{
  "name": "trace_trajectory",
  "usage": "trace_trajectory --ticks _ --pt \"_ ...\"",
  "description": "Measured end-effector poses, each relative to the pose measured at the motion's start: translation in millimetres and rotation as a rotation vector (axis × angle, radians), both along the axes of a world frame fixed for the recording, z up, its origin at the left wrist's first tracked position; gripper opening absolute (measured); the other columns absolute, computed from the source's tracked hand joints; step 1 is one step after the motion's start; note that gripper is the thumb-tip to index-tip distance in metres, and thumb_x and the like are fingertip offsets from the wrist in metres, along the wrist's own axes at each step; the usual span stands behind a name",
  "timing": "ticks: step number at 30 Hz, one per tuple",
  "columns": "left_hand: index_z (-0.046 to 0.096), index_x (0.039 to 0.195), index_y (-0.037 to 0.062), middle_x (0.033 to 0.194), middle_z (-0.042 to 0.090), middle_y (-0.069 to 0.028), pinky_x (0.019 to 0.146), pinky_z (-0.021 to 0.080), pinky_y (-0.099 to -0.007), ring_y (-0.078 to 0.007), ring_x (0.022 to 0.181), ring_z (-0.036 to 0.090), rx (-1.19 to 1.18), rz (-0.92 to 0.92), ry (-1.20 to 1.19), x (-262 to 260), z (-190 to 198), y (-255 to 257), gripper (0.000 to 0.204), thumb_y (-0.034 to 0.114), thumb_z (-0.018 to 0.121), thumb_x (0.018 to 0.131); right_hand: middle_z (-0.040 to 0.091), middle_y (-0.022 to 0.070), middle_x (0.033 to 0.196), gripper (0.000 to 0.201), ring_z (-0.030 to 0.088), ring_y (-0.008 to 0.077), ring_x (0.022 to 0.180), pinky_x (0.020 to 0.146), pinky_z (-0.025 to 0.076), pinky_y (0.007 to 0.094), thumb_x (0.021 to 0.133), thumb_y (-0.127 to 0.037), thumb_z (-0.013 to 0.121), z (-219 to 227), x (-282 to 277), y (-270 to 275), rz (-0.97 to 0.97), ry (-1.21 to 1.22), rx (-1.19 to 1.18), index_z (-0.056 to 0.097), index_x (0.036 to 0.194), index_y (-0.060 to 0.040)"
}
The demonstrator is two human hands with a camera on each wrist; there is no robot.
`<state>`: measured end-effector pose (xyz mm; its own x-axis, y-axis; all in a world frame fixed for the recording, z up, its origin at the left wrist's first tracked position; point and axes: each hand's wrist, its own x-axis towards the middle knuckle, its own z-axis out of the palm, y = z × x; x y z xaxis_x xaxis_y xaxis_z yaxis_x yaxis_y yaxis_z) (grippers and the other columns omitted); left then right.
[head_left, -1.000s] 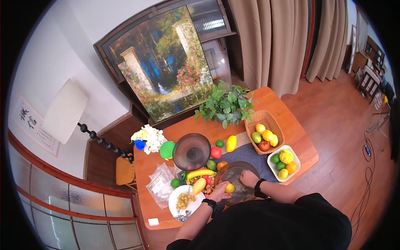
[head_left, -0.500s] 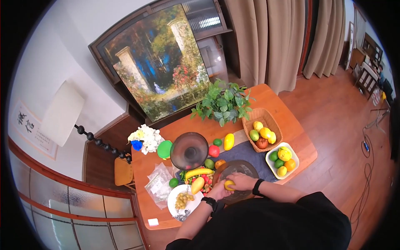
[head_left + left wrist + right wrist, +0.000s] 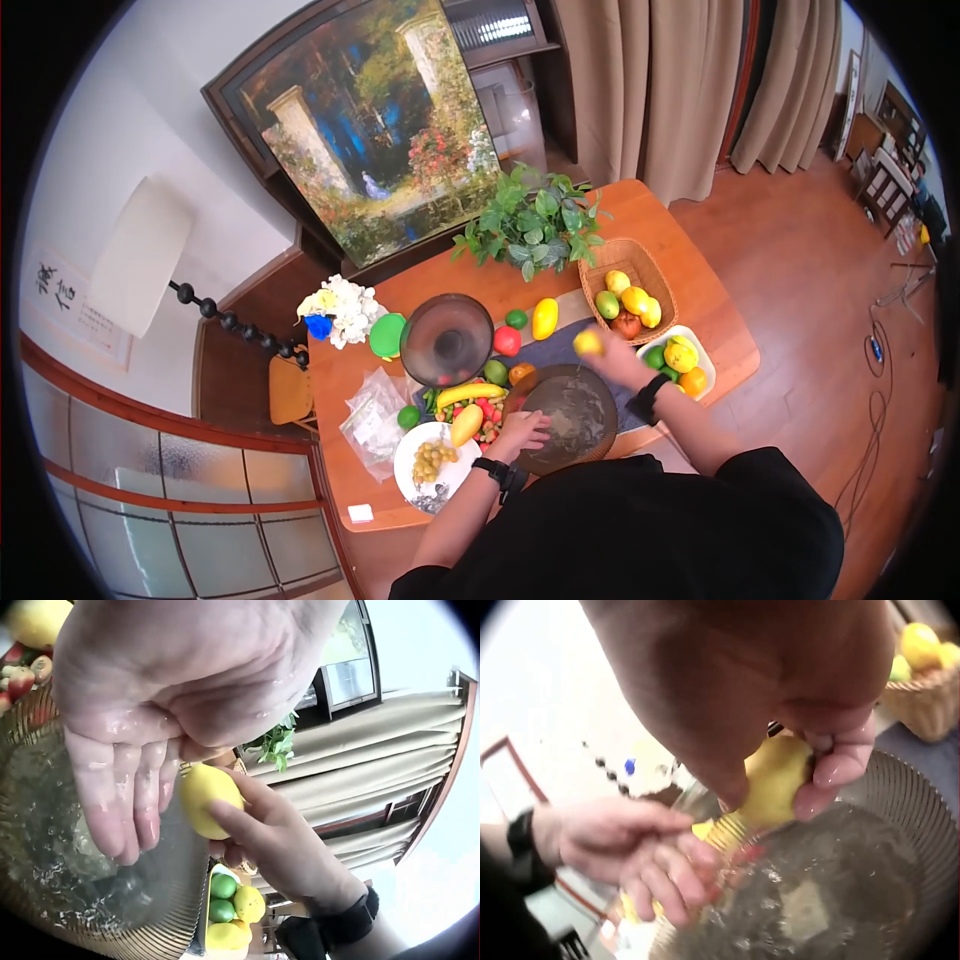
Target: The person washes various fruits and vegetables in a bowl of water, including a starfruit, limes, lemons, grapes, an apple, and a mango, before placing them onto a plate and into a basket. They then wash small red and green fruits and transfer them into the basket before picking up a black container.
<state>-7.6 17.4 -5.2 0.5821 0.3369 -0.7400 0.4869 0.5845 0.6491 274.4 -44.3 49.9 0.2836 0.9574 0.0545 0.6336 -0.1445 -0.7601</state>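
Observation:
My right hand (image 3: 622, 362) grips a yellow lemon (image 3: 587, 343), raised above the far right side of a ribbed glass bowl (image 3: 613, 412). In the left wrist view, the thumb and fingers curl round the lemon (image 3: 210, 801). Water with ripples and a pale patch fills the bowl (image 3: 922, 796). My left hand (image 3: 522, 432) is over the bowl's left side, holding nothing. Its fingers (image 3: 127, 799) are extended and wet. Left of the bowl, a white plate (image 3: 408, 468) bears yellow-green grapes (image 3: 433, 462), with a mango (image 3: 466, 424) at its edge.
A wicker basket (image 3: 668, 292) and a pale tray (image 3: 708, 352) hold fruit at the right. Beyond the bowl are a dark glass dish (image 3: 425, 325), a banana (image 3: 472, 393), a red fruit (image 3: 507, 341) and a leafy plant (image 3: 535, 220). A plastic bag (image 3: 372, 425) lies left.
The lemon was at my left hand, then between both hands over the bowl. My right hand has carried it away to the far right; my left hand has let go and stayed near the bowl.

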Motion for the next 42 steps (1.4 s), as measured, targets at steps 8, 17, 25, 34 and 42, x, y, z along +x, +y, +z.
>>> trace_trajectory --ticks 8,17,25,34,42 --pt "0.040 0.144 0.0065 0.135 0.052 -0.0180 0.085 0.056 -0.0400 -0.0302 0.105 0.066 0.031 0.151 0.076 -17.8 -22.5 -10.0 0.052 0.034 0.051 0.101 0.052 0.0309 0.124 0.051 0.057 0.0505 0.110 0.096 0.048 0.0498 0.091 -0.008 0.049 -36.3 163.5 38.3 -0.557 -0.310 -0.240 0.044 0.141 -0.0084" --pt "0.041 0.140 0.0059 0.131 0.053 -0.0170 0.086 0.055 -0.0403 -0.0298 0.106 0.065 -0.003 0.262 0.068 -27.4 -21.0 -15.0 0.046 0.028 0.050 0.101 0.062 0.0267 0.116 0.035 0.060 0.0449 0.108 0.096 0.048 0.0491 0.088 -0.008 0.049 -67.8 177.8 68.7 -0.444 -0.285 -0.229 0.060 0.119 0.0027" --pt "0.044 0.138 0.0053 0.129 0.054 -0.0156 0.087 0.055 -0.0379 -0.0276 0.106 0.065 -0.052 0.320 0.058 -29.0 -9.3 -27.0 0.043 0.028 0.049 0.101 0.059 0.0248 0.122 0.052 0.056 0.0404 0.116 0.100 0.046 0.0446 0.079 -0.015 0.067 -34.0 18.7 137.0 0.230 -0.202 0.043 0.055 0.128 -0.0035" --pt "0.046 0.134 0.0039 0.129 0.056 -0.0141 0.088 0.054 -0.0362 -0.0260 0.106 0.065 -0.082 0.383 0.019 -62.1 -4.5 -35.6 0.039 0.027 0.048 0.103 0.031 0.0277 0.153 0.092 0.032 0.0442 0.142 0.115 0.025 0.0595 0.065 -0.044 0.084 -54.6 -53.7 215.0 0.642 -0.635 -0.394 0.045 0.144 -0.0163" --pt "0.048 0.133 0.0049 0.128 0.057 -0.0129 0.089 0.054 -0.0358 -0.0234 0.106 0.064 -0.101 0.414 -0.001 -69.7 2.0 -42.5 0.039 0.030 0.048 0.104 0.034 0.0269 0.150 0.099 0.034 0.0471 0.139 0.109 0.034 0.0598 0.062 -0.057 0.082 -73.0 -78.1 226.6 0.535 -0.607 -0.528 0.045 0.145 -0.0156"
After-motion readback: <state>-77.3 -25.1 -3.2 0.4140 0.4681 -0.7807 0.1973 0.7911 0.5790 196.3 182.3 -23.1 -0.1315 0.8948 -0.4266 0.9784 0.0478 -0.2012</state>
